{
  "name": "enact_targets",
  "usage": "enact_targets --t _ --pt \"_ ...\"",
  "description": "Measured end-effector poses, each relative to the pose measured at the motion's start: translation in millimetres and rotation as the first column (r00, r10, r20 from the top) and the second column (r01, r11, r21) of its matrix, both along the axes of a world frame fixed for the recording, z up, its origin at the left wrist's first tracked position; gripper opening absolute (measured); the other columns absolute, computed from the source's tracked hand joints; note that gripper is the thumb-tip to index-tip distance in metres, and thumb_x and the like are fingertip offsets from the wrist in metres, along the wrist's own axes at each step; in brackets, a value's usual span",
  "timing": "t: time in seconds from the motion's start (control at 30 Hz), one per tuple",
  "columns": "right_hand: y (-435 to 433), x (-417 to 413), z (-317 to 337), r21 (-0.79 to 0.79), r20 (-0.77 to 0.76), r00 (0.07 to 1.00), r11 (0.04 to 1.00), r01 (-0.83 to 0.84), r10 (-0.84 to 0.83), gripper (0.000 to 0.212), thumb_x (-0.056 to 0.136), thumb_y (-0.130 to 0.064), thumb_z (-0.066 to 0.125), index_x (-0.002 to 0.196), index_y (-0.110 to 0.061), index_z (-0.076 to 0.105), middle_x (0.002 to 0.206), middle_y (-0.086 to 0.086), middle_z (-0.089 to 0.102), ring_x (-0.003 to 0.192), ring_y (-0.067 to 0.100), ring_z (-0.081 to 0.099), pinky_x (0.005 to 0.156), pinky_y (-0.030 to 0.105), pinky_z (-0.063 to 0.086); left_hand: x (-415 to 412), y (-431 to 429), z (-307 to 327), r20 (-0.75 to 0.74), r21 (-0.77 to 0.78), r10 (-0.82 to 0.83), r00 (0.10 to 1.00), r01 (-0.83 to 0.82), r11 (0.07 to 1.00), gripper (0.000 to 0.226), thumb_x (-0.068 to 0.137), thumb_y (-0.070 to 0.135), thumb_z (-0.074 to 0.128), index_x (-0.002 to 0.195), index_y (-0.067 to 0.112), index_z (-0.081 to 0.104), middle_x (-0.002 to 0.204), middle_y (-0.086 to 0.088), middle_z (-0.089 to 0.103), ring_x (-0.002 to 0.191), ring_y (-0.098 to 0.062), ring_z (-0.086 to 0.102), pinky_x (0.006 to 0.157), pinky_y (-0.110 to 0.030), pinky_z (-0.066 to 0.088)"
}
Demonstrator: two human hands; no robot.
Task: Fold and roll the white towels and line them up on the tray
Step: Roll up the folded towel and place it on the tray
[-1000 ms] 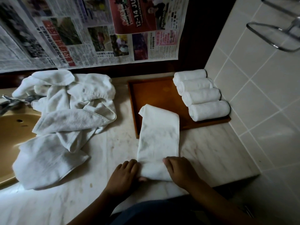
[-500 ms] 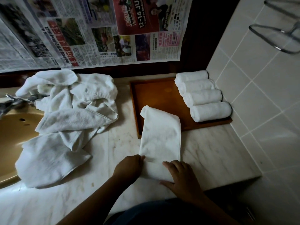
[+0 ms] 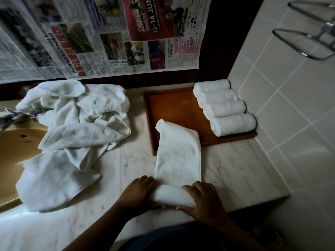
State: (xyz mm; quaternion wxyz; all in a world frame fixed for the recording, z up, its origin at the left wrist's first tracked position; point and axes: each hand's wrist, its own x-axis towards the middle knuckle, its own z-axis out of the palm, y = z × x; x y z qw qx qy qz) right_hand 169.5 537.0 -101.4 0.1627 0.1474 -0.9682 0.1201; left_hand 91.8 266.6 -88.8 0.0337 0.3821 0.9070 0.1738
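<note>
At six o'clock, the left hand [image 3: 139, 193] and right hand [image 3: 203, 201] are gripping the rolled end of a towel [image 3: 178, 160], fingers curling over it. Its flat length is lying toward twelve onto the tray [image 3: 172, 105]; four rolled towels [image 3: 224, 107] are lining that tray at two o'clock.

Tray [image 3: 172, 109] at the bench [image 3: 235, 169]'s back right corner, four rolled towels [image 3: 224, 107] along its right edge; folded towel [image 3: 178, 154] overlaps its front; towel pile [image 3: 76, 124] left.

Four rolled towels [image 3: 224, 107], one half-rolled towel [image 3: 178, 156], one wooden tray [image 3: 172, 109], one loose towel heap [image 3: 81, 124].
</note>
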Motion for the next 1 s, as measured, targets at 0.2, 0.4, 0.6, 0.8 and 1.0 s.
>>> enact_targets --t 0.2,0.4,0.6,0.8,1.0 --pt "-3.7 2.7 -0.5 0.018 0.006 0.999 0.999 0.041 -0.041 0.065 0.078 -0.083 0.057 0.106 -0.025 0.068 0.088 -0.006 0.059 0.073 0.017 0.057 0.068 0.031 0.045 1.5 1.7 7.4 0.073 -0.078 0.061 0.995 -0.055 0.995 0.074 0.08 0.088 0.04 0.116 0.027 0.062 0.1 0.007 0.061 0.085 -0.017 0.058 0.071 -0.034 0.047" --pt "-5.1 -7.4 10.7 0.02 0.072 0.99 0.993 0.118 -0.119 0.061 0.092 -0.077 0.036 0.089 -0.026 0.068 0.081 -0.008 0.061 0.072 0.019 0.058 0.069 0.036 0.043 -5.8 19.0 20.2 0.145 -0.155 0.216 0.965 -0.194 0.969 0.08 0.079 0.092 0.014 0.123 0.043 0.059 0.108 0.012 0.066 0.101 -0.01 0.059 0.089 -0.033 0.041" --pt "-0.6 -7.5 2.1 -0.027 0.128 0.989 0.996 0.08 -0.076 0.06 0.091 -0.079 0.039 0.092 -0.025 0.067 0.085 -0.008 0.061 0.077 0.018 0.059 0.069 0.036 0.047 -2.7 9.5 7.1 0.047 -0.089 0.067 0.997 -0.063 0.994 0.065 0.09 0.081 0.03 0.116 0.031 0.062 0.119 0.007 0.055 0.095 -0.016 0.056 0.081 -0.032 0.046" --pt "1.1 -6.7 1.7 -0.032 0.118 0.992 0.998 0.047 -0.043 0.061 0.089 -0.08 0.043 0.095 -0.024 0.067 0.088 -0.009 0.061 0.077 0.014 0.06 0.067 0.03 0.051 3.9 3.8 13.9 0.071 -0.036 0.035 0.997 -0.032 0.999 0.063 0.091 0.078 0.036 0.134 0.035 0.055 0.123 0.01 0.06 0.095 -0.014 0.063 0.081 -0.029 0.049" --pt "2.1 2.1 -1.2 -0.097 0.07 0.993 0.991 0.096 -0.09 0.064 0.088 -0.08 0.045 0.092 -0.021 0.069 0.086 -0.005 0.063 0.077 0.015 0.061 0.065 0.029 0.053 -3.2 12.4 27.5 0.051 -0.072 0.084 0.995 -0.08 0.994 0.064 0.089 0.082 0.03 0.12 0.037 0.065 0.108 0.012 0.064 0.088 -0.014 0.065 0.079 -0.032 0.048"
